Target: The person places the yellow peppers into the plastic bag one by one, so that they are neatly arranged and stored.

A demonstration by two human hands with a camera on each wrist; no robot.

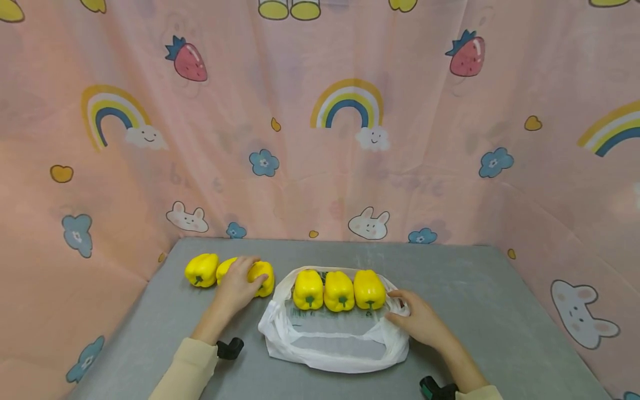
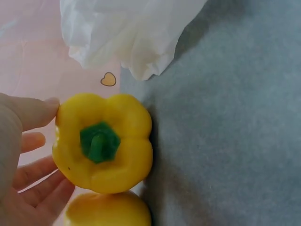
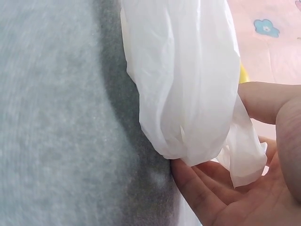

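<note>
Over the right-hand yellow bell pepper (image 1: 264,274) of a row on the table is my left hand (image 1: 238,284), its thumb and fingers spread at the pepper's upper side. The green stem of this pepper (image 2: 102,143) faces the left wrist camera. My left hand partly hides the middle bell pepper (image 1: 225,268); another bell pepper (image 1: 201,270) lies at the row's left end. My right hand (image 1: 422,318) loosely holds the right side of a white plastic bag (image 1: 345,364), thumb and fingers on either side. Three bell peppers (image 1: 339,291) sit side by side inside the bag's open mouth.
A grey table (image 1: 465,289) carries the bag and peppers. Behind it and at both sides hangs a pink printed curtain (image 1: 300,189). Black devices are strapped at the left wrist (image 1: 230,349) and the right wrist (image 1: 438,388).
</note>
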